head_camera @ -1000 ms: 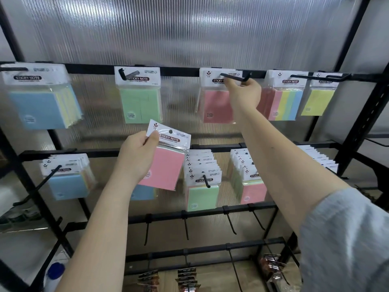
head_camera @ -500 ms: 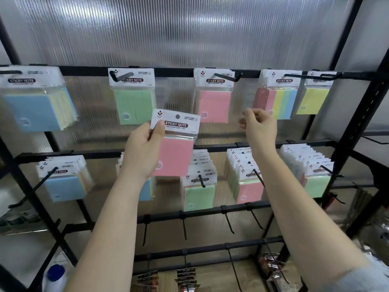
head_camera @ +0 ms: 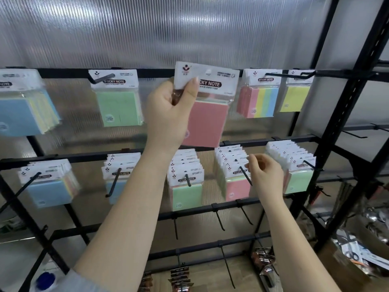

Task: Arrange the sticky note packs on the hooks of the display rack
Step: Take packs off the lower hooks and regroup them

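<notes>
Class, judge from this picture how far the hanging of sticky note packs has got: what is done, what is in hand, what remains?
Done: packs hang on the top row, such as the green pack, and stacks fill the middle row.

In hand: the left hand holds a pink pack up at the top rail, not visibly hooked. The right hand reaches at the pink-fronted stack.

Left: hooking that pack; lower hooks hang bare.

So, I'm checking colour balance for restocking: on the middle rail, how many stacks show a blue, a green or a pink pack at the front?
blue-fronted stacks: 2
green-fronted stacks: 2
pink-fronted stack: 1
Total: 5
</notes>
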A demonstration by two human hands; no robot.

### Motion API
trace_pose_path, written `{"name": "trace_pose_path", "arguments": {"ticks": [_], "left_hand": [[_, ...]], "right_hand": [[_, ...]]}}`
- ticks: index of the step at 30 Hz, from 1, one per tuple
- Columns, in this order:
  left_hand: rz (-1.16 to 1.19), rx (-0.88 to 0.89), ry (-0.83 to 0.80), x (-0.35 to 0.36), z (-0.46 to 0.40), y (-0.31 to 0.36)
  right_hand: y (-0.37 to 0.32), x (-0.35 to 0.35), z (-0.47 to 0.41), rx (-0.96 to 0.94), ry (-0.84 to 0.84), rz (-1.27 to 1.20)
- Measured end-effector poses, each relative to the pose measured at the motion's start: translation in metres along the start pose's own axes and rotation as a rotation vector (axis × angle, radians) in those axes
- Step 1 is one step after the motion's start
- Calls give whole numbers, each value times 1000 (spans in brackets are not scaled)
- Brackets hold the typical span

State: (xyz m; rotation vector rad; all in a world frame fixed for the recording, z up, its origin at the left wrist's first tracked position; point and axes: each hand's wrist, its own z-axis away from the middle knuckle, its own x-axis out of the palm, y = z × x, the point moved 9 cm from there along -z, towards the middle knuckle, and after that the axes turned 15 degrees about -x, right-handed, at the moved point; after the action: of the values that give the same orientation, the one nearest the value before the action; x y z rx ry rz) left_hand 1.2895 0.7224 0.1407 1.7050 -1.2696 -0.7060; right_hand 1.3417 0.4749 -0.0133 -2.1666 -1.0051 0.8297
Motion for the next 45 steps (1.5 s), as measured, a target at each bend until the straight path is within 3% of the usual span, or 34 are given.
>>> {"name": "trace_pose_path", "arguments": {"ticks": [4,26,41,45], "left_hand": [[-12,7,-30,18,-7,-1],[-78,148,164,27,-24,-15],[-147,-8,213,35,-74,-55],[-301,12,274,32,-90,-57]], "right_hand": [[-2,-1,1,-10,-9,-9],[16,6,4,37,-57,3],[19,12,2,45,-76,-11],[20,12,1,50,-71,-16]]}}
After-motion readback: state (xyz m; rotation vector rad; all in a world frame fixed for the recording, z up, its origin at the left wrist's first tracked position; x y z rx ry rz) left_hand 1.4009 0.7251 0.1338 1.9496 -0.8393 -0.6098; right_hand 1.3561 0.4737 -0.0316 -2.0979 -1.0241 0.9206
